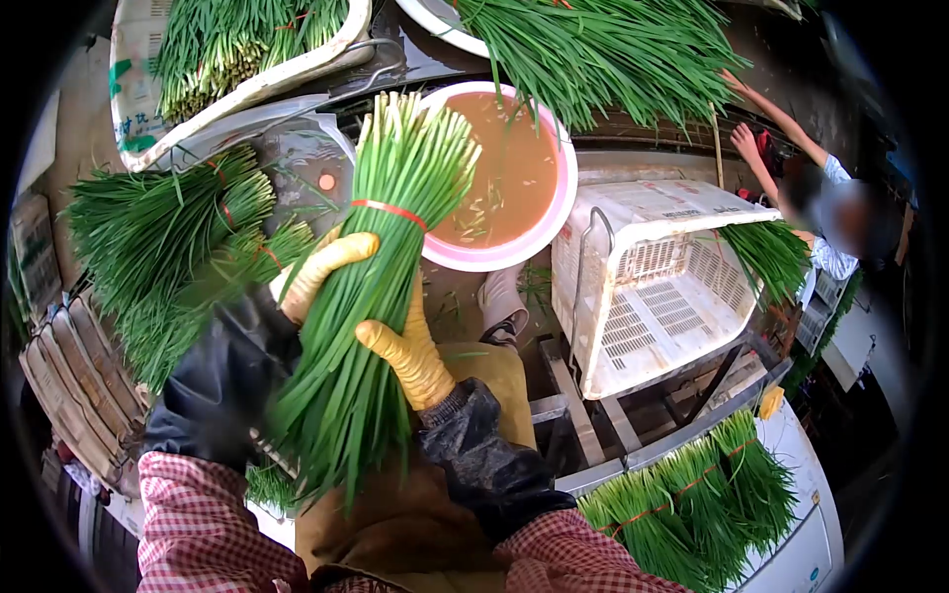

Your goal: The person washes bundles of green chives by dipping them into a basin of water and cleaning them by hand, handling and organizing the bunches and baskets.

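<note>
A large bunch of garlic chives (371,267) with a red band is held up in front of me, pale stem ends at the top and green leaves hanging down. My left hand (326,269), in a yellow glove, is closed around its left side just below the band. From the right, my yellow-gloved right hand (410,356) grips the leaves lower down, thumb across the front. Behind the stem ends stands a pink-rimmed basin (565,188) of brown water with floating stem bits. More banded chive bunches (168,212) lie left of my left hand.
A white plastic crate (652,212) lies on its side on a metal frame at right. Several banded bunches (692,494) rest at lower right. Another chive-filled crate (242,94) stands at upper left, with loose chives (603,54) at the top. A co-worker's hands (748,148) reach in at right.
</note>
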### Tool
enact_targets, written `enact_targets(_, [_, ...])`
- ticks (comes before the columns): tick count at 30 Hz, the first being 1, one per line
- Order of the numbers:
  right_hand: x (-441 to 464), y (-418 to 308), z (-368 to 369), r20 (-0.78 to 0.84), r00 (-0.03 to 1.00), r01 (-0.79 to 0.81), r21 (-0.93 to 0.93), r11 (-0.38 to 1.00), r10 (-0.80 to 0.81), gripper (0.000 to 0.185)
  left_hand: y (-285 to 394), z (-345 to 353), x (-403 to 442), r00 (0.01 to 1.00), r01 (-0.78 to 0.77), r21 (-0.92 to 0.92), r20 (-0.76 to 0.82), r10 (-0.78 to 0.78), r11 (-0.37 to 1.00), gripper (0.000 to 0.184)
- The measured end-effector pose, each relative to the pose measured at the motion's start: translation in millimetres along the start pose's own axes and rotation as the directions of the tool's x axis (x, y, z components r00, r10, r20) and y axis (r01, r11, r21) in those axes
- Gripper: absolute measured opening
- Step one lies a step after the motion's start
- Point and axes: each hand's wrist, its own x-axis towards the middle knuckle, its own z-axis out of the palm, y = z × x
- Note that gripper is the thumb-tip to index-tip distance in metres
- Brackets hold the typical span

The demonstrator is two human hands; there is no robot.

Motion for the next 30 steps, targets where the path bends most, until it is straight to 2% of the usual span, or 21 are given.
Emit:
enact_targets(2, [0.6, -2.4, -33.7, -0.124, 0.991, -0.052, 0.055, 0.997, 0.058, 0.101, -45.3, 12.9, 47.6, 0.993, -0.115, -0.149, -0.021, 0.114, 0.982, 0.052])
enact_targets(4, [3.8, -7.2, -68.1, -0.218, 0.971, -0.09, 0.036, 0.995, 0.096, 0.092, -73.6, 29.6, 80.7, 0.983, -0.154, -0.163, -0.123, 0.135, 0.975, 0.055])
enact_targets(6, [10.9, -9.3, -99.5, -0.309, 0.941, -0.136, 0.017, 0.991, 0.134, 0.075, -102.6, 31.5, 111.4, 0.989, -0.064, -0.345, -0.149, 0.012, 0.936, 0.056])
enact_targets(7, [20.0, -5.8, -119.8, -0.357, 0.923, -0.161, -0.013, 0.987, 0.145, 0.07, -117.3, 40.9, 124.8, 0.95, -0.077, -0.399, -0.307, -0.054, 0.914, 0.054])
enact_targets(8, [32.2, 0.2, -141.4, -0.402, 0.903, -0.186, -0.044, 0.982, 0.153, 0.064, -139.5, 38.3, 143.3, 0.938, -0.084, -0.426, -0.338, -0.072, 0.901, 0.048])
enact_targets(10, [58.5, 15.9, -180.4, -0.519, 0.829, -0.322, -0.142, 0.936, 0.207, 0.061, -167.1, 27.3, 153.6, 0.974, 0.151, -0.648, -0.031, -0.224, 0.746, 0.045])
enact_targets(11, [67.8, 23.1, -191.5, -0.532, 0.82, -0.339, -0.149, 0.929, 0.214, 0.074, -170.6, 21.0, 152.5, 0.913, 0.304, -0.665, 0.0, -0.407, 0.682, 0.043])
enact_targets(12, [76.6, 32.5, -199.1, -0.557, 0.807, -0.346, -0.177, 0.921, 0.196, 0.073, -180.2, 20.7, 152.7, 0.912, 0.292, -0.73, 0.019, -0.409, 0.618, 0.044])
enact_targets(14, [85.2, 48.3, -214.7, -0.521, 0.827, -0.313, -0.118, 0.942, 0.21, 0.076, -202.2, 19.8, 141.3, 0.948, 0.21, -0.722, -0.014, -0.317, 0.659, 0.046])
enact_targets(16, [82.8, 66.3, -221.5, -0.498, 0.848, -0.266, -0.107, 0.958, 0.18, 0.076, -207.2, 27.8, 124.6, 0.881, 0.308, -0.737, -0.018, -0.473, 0.601, 0.046])
enact_targets(18, [71.6, 80.7, -234.3, -0.481, 0.864, -0.222, -0.102, 0.97, 0.148, 0.076, -222.2, 23.3, 122.7, 0.826, 0.463, -0.672, 0.089, -0.557, 0.578, 0.039])
enact_targets(20, [67.9, 83.8, -261.7, -0.425, 0.878, -0.411, -0.431, 0.803, 0.221, 0.08, -225.4, 29.2, 117.1, 0.851, 0.405, -0.497, -0.101, -0.515, 0.767, 0.031])
enact_targets(22, [82.3, 54.7, -296.9, -0.491, 0.823, -0.559, -0.609, 0.562, 0.286, 0.08, -224.7, 35.3, 113.4, 0.874, 0.288, -0.449, -0.238, -0.424, 0.846, 0.03])
enact_targets(23, [92.1, 10.7, -277.8, -0.544, 0.724, -0.67, -0.412, 0.618, 0.423, 0.076, -228.3, 37.7, 109.2, 0.882, 0.207, -0.351, -0.338, -0.33, 0.913, 0.038])
enact_targets(24, [105.8, -4.1, -286.3, -0.548, 0.772, -0.571, -0.372, 0.732, 0.323, 0.071, -236.4, 40.1, 104.3, 0.875, 0.132, -0.244, -0.426, -0.229, 0.961, 0.046])
enact_targets(25, [125.7, -11.4, -300.4, -0.528, 0.809, -0.478, -0.332, 0.813, 0.26, 0.073, -253.1, 41.7, 106.5, 0.802, 0.134, -0.087, -0.576, -0.159, 0.987, 0.066])
enact_targets(26, [142.3, -23.3, -287.1, -0.543, 0.818, -0.427, -0.35, 0.834, 0.191, 0.08, -275.1, 31.0, 108.8, 0.821, 0.21, 0.167, -0.565, -0.081, 0.963, 0.087])
enact_targets(27, [155.4, -26.2, -276.6, -0.559, 0.82, -0.416, -0.434, 0.799, 0.123, 0.089, -260.1, 37.7, 105.1, 0.782, 0.435, 0.38, -0.609, -0.133, 0.816, 0.092])
enact_targets(28, [172.9, -21.8, -274.3, -0.589, 0.793, -0.494, -0.478, 0.726, 0.152, 0.095, -235.5, 47.4, 99.2, 0.732, 0.617, 0.54, -0.661, -0.166, 0.573, 0.096])
enact_targets(29, [190.1, 2.0, -284.0, -0.527, 0.842, -0.437, -0.546, 0.714, 0.113, 0.09, -220.2, 47.9, 99.1, 0.717, 0.682, 0.561, -0.64, -0.277, 0.469, 0.103])
enact_targets(30, [208.5, 27.3, -296.2, -0.455, 0.887, -0.374, -0.609, 0.7, 0.078, 0.085, -215.7, 49.3, 100.6, 0.714, 0.685, 0.555, -0.641, -0.283, 0.472, 0.103])
